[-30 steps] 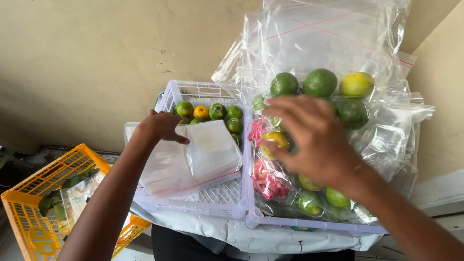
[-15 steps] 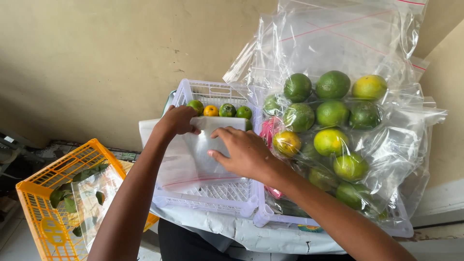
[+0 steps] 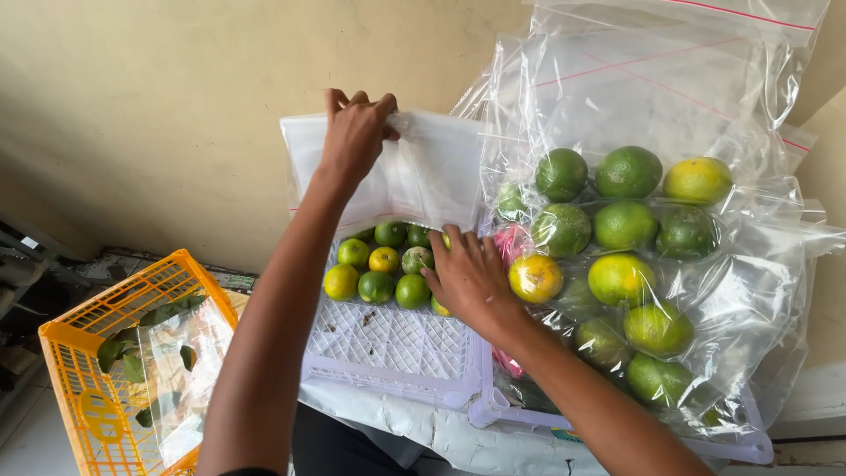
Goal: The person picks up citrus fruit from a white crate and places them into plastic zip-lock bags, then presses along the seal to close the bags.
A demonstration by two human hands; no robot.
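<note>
Against a beige wall, an orange crate (image 3: 106, 353) sits low left. Since a moment ago the left hand (image 3: 357, 132) has lifted the clear bag (image 3: 414, 172), its grip pinched shut on the rim, above the white tray (image 3: 397, 344). Right hand (image 3: 467, 278), fingers loosely spread and holding nothing, now rests by the small limes (image 3: 379, 273), beside bagged green fruit (image 3: 626, 238).

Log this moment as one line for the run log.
left hand: lifts stack of clear bags | right hand: reaches loose citrus in white crate | bagged citrus at right

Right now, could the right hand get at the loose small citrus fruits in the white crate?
Probably yes: the right hand rests beside the small citrus fruits in the white crate, and the left hand holds the clear bag above them.
</note>
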